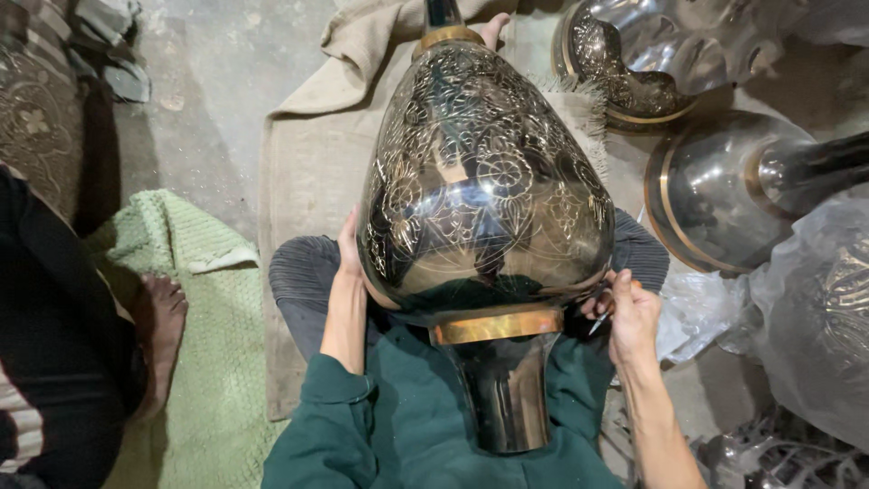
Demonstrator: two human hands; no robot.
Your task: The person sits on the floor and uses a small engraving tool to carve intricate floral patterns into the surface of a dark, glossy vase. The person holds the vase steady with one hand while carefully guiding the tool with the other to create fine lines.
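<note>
Across the lap lies a large, dark, glossy metal vase (pixel 484 181) engraved with floral patterns; left hand (pixel 348 249) flat on its flank, fingers spread, right hand (pixel 631 312) pinched around a thin engraving tool (pixel 602 319) at the lower edge.

Large dark engraved metal vase (pixel 484 181), brass-banded, lying across lap, small engraving tool (pixel 603 317)

Bare concrete floor (pixel 213 81), cloths spread over it.
A beige cloth (pixel 312 154) and green towel (pixel 213 362) lie flat; engraved metal vessels (pixel 715 195) rest at right.
</note>
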